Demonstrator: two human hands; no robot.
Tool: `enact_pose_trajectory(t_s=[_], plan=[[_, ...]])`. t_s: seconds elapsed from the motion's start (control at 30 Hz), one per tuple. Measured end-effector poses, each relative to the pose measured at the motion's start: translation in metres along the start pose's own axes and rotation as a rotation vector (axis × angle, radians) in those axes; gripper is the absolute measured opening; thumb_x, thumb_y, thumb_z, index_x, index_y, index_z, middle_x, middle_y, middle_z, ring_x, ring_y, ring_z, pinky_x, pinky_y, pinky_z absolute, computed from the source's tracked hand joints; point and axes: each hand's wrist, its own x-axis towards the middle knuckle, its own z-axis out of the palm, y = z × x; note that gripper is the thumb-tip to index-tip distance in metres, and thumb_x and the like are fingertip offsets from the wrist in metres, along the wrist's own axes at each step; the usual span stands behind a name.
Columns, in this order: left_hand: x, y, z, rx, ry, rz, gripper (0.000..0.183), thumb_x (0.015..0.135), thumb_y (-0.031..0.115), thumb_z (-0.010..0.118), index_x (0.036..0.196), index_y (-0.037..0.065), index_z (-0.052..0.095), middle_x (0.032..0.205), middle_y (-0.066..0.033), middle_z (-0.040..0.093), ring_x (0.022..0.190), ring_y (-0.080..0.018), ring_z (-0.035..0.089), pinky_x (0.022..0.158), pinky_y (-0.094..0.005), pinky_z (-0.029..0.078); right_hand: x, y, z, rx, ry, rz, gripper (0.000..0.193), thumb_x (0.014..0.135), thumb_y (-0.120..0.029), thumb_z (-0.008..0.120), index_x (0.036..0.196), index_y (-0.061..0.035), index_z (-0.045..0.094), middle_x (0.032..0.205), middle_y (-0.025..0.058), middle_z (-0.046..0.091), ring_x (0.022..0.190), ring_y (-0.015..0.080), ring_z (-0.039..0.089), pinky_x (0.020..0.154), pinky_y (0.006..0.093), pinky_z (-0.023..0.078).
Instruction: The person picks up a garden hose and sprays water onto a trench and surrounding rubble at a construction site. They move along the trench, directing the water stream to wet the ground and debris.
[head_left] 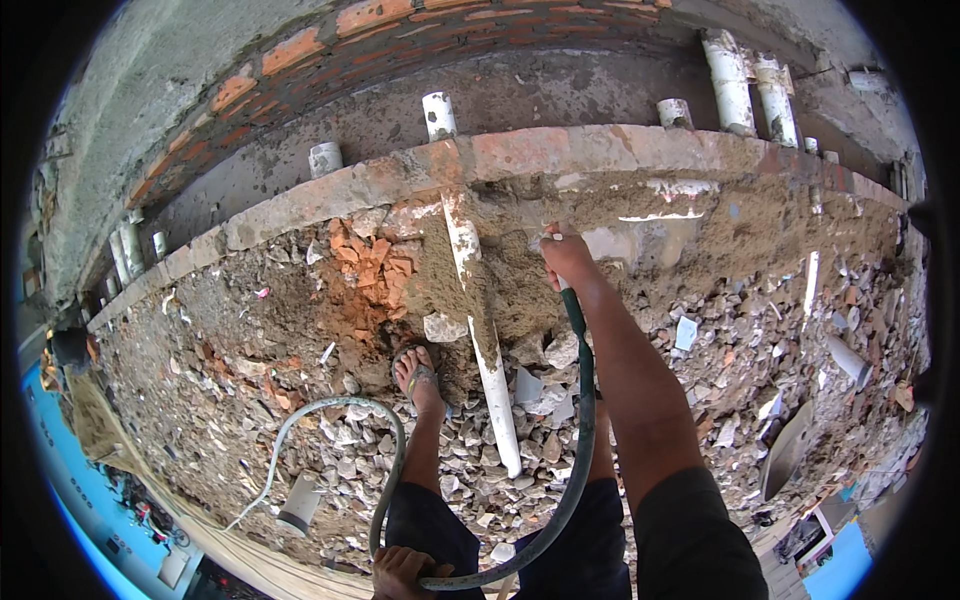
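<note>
Right hand (566, 256) closed round the green hose (580, 400) end just below the brick wall (560, 150) edge, left hand (402, 575) gripping the hose's lower loop well back from the wall, white pipe (485, 340) beside, rubble (700, 370) crowding the footing.

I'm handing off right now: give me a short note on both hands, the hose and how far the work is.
Right hand: gripping the hose end, aimed at the sandy fill under the brick wall.
Left hand: holding the hose loop low by the knees.
White pipe lies across the rubble beside the sandalled foot.
Done: the fill by the nozzle looks dark, maybe wet.
Left: the rubble looks dry. No water visible.
</note>
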Motion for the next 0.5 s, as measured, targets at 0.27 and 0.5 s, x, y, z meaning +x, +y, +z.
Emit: enact_pose_trajectory(t_s=[0.27, 0.5], plan=[[0.007, 0.004, 0.003, -0.013, -0.035, 0.001, 0.025, 0.075, 0.027, 0.075, 0.070, 0.011, 0.056, 0.065, -0.0070, 0.056, 0.062, -0.0296, 0.055, 0.061, -0.0413, 0.042, 0.002, 0.025, -0.036, 0.041, 0.260, -0.084, 0.028, 0.085, -0.012, 0.053, 0.112, -0.0121, 0.045, 0.056, 0.0077, 0.050, 0.037, 0.0188, 0.047, 0.032, 0.0364, 0.040], [0.009, 0.011, 0.008, 0.011, -0.034, -0.013, 0.024, 0.075, 0.026, 0.074, 0.069, 0.011, 0.056, 0.065, -0.0066, 0.056, 0.062, -0.0297, 0.055, 0.060, -0.0419, 0.041, -0.001, 0.029, -0.060, -0.029, 0.219, -0.083, 0.028, 0.086, -0.013, 0.052, 0.112, -0.0111, 0.043, 0.057, 0.0097, 0.051, 0.037, 0.0202, 0.049, 0.033, 0.0373, 0.041]])
